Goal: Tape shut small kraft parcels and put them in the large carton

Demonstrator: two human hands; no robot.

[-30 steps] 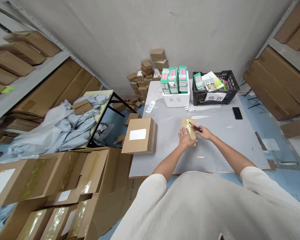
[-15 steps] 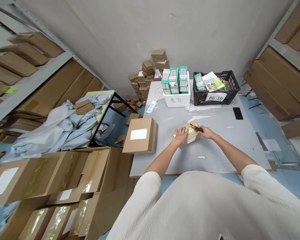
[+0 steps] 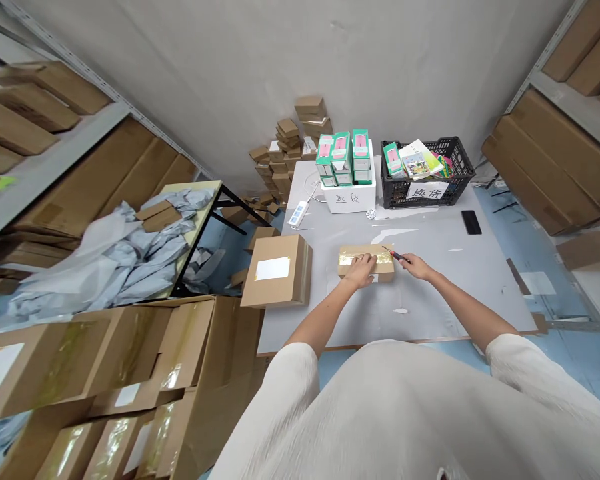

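A small cardboard box (image 3: 347, 257) with shiny clear tape along its top lies in front of me on the grey-covered table (image 3: 430, 300). Over its near edge sits my left hand (image 3: 361, 270), fingers on the top and thumb toward the near side, gripping it. A bit of white label shows below that thumb. My right hand (image 3: 417, 267) is closed around the handle of a red and black utility knife (image 3: 399, 256). The blade points left, at the far right part of the box top; whether it touches the tape I cannot tell.
To the left stands a larger labelled carton (image 3: 275, 270). At the back are a white bin (image 3: 350, 200) of green boxes, a black crate (image 3: 440, 200) of booklets, and a power strip (image 3: 299, 213). A phone (image 3: 471, 223) lies right. An open big carton (image 3: 230, 360) holds several parcels.
The small box has turned from a slant to lie square to me and sits slightly further left in view. Both hands stay at it, the knife still in my right. The camera view has shifted a little.
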